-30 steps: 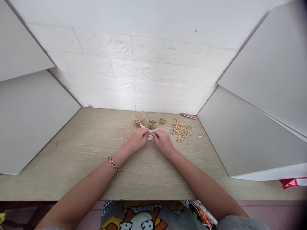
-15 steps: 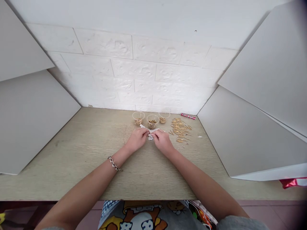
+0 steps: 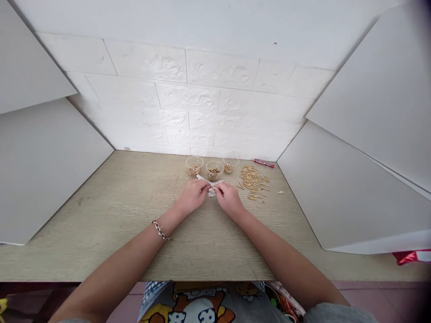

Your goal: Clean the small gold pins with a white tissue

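hardly anything is shifting since the earlier frames: the left hand (image 3: 193, 196) and the right hand (image 3: 229, 199) are staying close together near the far middle of the worktop. a white embossed brick-pattern wall (image 3: 188, 96) is rising behind the scene, flanked by a pale grey left panel (image 3: 43, 170) and a pale grey right panel (image 3: 350, 188). a pale wood-grain worktop (image 3: 134, 215) is carrying all the small items, while a cartoon-printed garment (image 3: 198, 303) is showing beyond its near edge and a red foil piece (image 3: 412, 257) is poking in at the right. a loose pile of gold-coloured rods (image 3: 253, 181) is lying to the right of the hands, beside three clear plastic cups (image 3: 214, 170) that are holding more of the same rods. a red-striped tube (image 3: 264, 163) is lying near the wall. each grip is pressed closed, fingers and thumb pinching a white strip (image 3: 211, 188), its material too small to tell, which is stretching between the hands just in front of the cups. a chain bracelet (image 3: 160, 230) is circling the left wrist, and a small white scrap (image 3: 280, 192) is lying to the right of the pile.
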